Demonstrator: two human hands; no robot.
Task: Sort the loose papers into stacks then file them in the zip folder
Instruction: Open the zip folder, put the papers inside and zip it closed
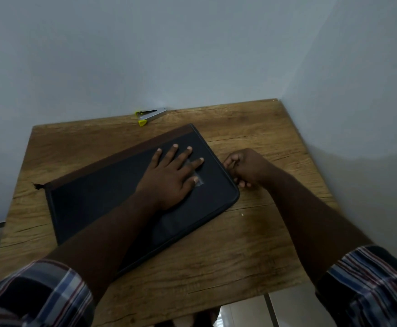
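Head view: a dark zip folder (112, 199) lies slanted across the middle of the wooden table (251, 251). The left hand (172, 177) presses flat on it, fingers spread. The right hand (244, 167), fingers curled, pinches its right edge. A stapler (149, 115) sits at upper centre.

A wooden desk (251, 244) with a strong oak-like grain and dark knot lines stands pushed into a corner where two plain pale grey-blue walls (145, 55) meet at its far right corner. The light is dim and cool, with a soft shadow across the right wall. Beyond the desk's near edge, glossy light floor tiles (287, 310) show.
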